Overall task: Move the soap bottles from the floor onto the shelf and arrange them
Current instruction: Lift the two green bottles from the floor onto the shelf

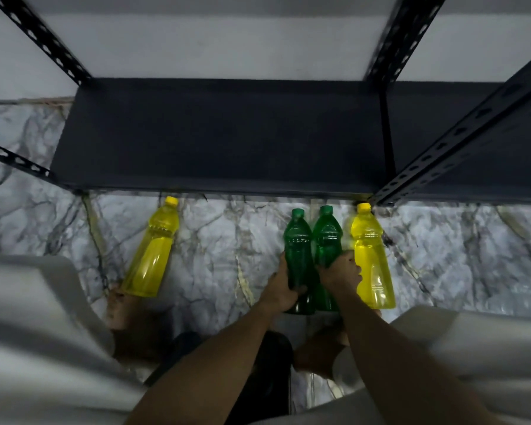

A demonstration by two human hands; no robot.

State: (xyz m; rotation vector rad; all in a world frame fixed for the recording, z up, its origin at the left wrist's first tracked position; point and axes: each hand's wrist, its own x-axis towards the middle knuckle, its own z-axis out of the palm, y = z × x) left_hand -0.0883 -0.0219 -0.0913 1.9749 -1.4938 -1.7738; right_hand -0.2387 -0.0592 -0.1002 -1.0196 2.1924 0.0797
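Observation:
Several soap bottles stand on the marble floor in front of a dark shelf board (215, 133). A yellow bottle (149, 253) stands alone at the left. Two green bottles stand side by side in the middle, with a second yellow bottle (371, 259) just to their right. My left hand (281, 286) grips the left green bottle (298, 246) around its lower body. My right hand (341, 271) grips the right green bottle (327, 237), its knuckles against the right yellow bottle.
Black perforated metal uprights (442, 148) frame the shelf at right and left (40, 35). A second shelf board (460, 124) continues to the right. My knees in light trousers (37, 332) fill the lower corners, with bare feet (120, 311) on the marble floor (221, 240).

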